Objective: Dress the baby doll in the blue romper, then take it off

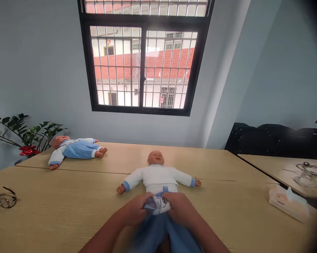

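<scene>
A baby doll [160,174] in a white long-sleeved top lies on its back on the table, head away from me and arms spread. In front of its waist I hold a pair of doll's overalls [158,207], blue with a white, blue-edged upper part and a small dark emblem. My left hand [137,209] grips the left edge of this upper part, fingers closed. On the opposite edge, my right hand [179,208] is closed in the same way. A blue strap [165,189] lies over the doll's top. Blue trouser legs hang toward me, blurred at the bottom; the doll's legs are hidden.
A second doll [79,149] in blue and white lies at the back left of the wooden table [68,203], near a potted plant [34,131]. Glasses [5,199] lie at the left. To the right are a tissue pack [288,203], coiled cables [312,170] and black chairs [274,140].
</scene>
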Available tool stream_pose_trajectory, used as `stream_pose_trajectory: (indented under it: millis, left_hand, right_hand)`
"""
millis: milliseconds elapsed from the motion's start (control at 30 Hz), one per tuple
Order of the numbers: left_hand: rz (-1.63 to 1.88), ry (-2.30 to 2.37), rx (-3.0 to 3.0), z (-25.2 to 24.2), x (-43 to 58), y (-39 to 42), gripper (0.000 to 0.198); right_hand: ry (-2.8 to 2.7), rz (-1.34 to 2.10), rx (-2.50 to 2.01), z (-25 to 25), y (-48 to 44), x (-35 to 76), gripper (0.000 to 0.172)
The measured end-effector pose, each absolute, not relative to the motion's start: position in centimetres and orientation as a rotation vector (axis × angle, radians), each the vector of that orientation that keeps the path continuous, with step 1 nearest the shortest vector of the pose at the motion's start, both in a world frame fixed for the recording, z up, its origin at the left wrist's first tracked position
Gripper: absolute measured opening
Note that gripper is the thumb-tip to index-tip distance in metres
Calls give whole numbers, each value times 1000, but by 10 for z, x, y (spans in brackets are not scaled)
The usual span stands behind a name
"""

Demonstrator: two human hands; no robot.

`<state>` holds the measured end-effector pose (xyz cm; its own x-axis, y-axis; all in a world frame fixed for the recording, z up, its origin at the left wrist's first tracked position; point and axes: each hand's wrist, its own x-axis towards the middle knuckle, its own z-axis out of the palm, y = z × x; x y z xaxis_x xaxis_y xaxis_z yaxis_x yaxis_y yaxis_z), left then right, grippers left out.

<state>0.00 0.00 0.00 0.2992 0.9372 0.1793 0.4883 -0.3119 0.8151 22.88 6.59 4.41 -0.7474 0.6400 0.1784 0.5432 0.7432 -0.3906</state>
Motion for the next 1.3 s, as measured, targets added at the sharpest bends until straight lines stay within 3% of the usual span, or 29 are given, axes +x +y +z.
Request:
stream_pose_trajectory:
  millis: [67, 100, 233, 400, 467, 567, 700, 867, 1000, 1133, 1300]
  left_hand:
    - [743, 1320, 1952, 2, 1, -2, 60]
    - [691, 1328, 1966, 3, 2, -3, 63]
    - [799, 1237, 1945, 9, 0, -2, 18]
    - [1165, 1241, 1709, 18, -3, -1, 21]
    - [1230, 1171, 1572, 16, -5, -1, 25]
    - [1175, 985, 1390, 12, -8, -2, 43]
    - [838, 818, 1473, 14, -14, -8, 69]
    - [783, 950, 1555, 16, -13, -7, 46]
    - [1128, 943, 1303, 10, -10, -3, 52]
    - [1185, 887, 1101, 7, -11, -6, 62]
    - [881, 798, 1424, 25, -10, -18, 79]
  right_hand:
    - [-2531, 557, -859, 43, 71, 233, 21]
    - [-2468, 665, -828, 43, 71, 234, 22]
    - [-2218, 1202, -715, 51, 61, 229, 7]
    - [-2128, 1558, -639, 54, 51, 222, 39]
    - [-2168, 1643, -640, 51, 53, 222, 42]
    - [-2174, 1643, -665, 48, 63, 225, 27]
    - [-2023, 1590, -630, 46, 74, 230, 32]
    - [-1858, 1741, -606, 41, 69, 228, 46]
    - [-1962, 1773, -567, 41, 65, 227, 58]
    - [-2279, 1554, -562, 51, 70, 232, 40]
    - [-2228, 1355, -597, 59, 82, 245, 30]
